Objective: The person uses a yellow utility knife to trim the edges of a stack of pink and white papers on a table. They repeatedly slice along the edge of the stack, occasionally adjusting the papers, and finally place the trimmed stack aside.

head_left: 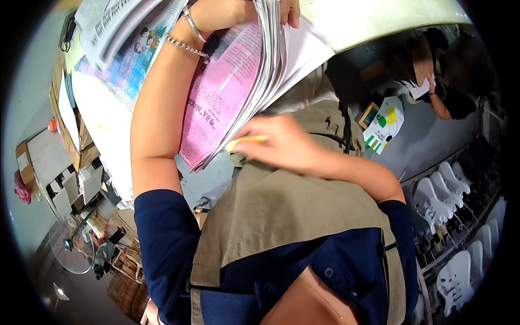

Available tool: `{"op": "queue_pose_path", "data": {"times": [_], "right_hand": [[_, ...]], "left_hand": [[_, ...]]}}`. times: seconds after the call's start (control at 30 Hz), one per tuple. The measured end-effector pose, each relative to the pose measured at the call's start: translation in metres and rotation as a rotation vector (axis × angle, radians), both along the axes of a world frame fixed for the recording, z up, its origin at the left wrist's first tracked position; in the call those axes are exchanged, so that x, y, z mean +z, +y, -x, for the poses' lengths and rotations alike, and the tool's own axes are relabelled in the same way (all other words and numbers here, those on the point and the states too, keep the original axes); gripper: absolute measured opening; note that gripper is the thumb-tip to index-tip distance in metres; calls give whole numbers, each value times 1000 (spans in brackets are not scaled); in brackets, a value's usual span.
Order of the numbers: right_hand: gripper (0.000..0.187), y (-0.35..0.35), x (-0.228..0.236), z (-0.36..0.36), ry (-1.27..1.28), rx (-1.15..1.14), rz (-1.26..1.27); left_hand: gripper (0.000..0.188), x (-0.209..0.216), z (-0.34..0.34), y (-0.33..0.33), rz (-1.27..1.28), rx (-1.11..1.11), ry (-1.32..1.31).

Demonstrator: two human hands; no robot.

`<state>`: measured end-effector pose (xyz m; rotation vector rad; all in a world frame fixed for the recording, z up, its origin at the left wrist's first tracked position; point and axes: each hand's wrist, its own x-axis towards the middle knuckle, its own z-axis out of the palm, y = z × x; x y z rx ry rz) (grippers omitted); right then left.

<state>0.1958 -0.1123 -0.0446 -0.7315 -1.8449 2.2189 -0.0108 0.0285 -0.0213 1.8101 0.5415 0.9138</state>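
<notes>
While your left hand [236, 10] curls its fingers [293, 16] round the newspapers [227, 92] at 12 o'clock, your blurred right hand [284, 143] pinches a yellow piece [252, 140] beside their edge; they're bunched, yet the work looks unfinished.

Before us, a round wire-caged fan [71, 245] stands near a pale green wall [30, 114]; beyond the grey floor [428, 135], white guitar-shaped panels [453, 281] line a metal rack [430, 264].
</notes>
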Motion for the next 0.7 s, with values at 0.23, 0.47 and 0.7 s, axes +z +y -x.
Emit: {"op": "queue_pose_path", "data": {"times": [0.23, 0.47, 0.7], "right_hand": [[12, -38, -21, 43, 97, 367, -383], [15, 59, 34, -89, -60, -223, -53], [14, 80, 34, -99, -113, -771, -255]], "left_hand": [[26, 1, 6, -6, 2, 15, -23], [18, 22, -10, -19, -115, 68, 310], [34, 18, -13, -17, -193, 55, 426]]}}
